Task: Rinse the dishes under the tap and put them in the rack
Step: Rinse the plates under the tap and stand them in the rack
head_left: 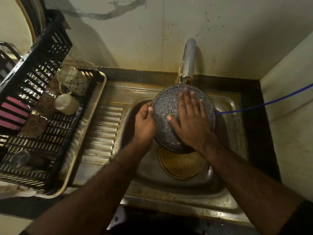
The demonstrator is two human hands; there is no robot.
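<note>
A round dark speckled dish (166, 114) is held over the steel sink (233, 119), right under the tap (188, 60), and water runs onto its far edge. My left hand (144, 123) grips the dish's left rim, thumb on top. My right hand (190, 119) lies flat on the dish's speckled face with straight, spread fingers. A brownish round plate (182, 164) lies in the sink basin below. The black plastic rack (44, 116) stands at the left on a steel tray.
In the rack lie a glass mug (66, 74), a patterned mug (79, 83), a cream cup (66, 104), a steel tumbler (20, 158) and flat brown and pink things. A ribbed drainboard (105, 131) lies between rack and basin. A blue hose (264, 103) runs in from the right wall.
</note>
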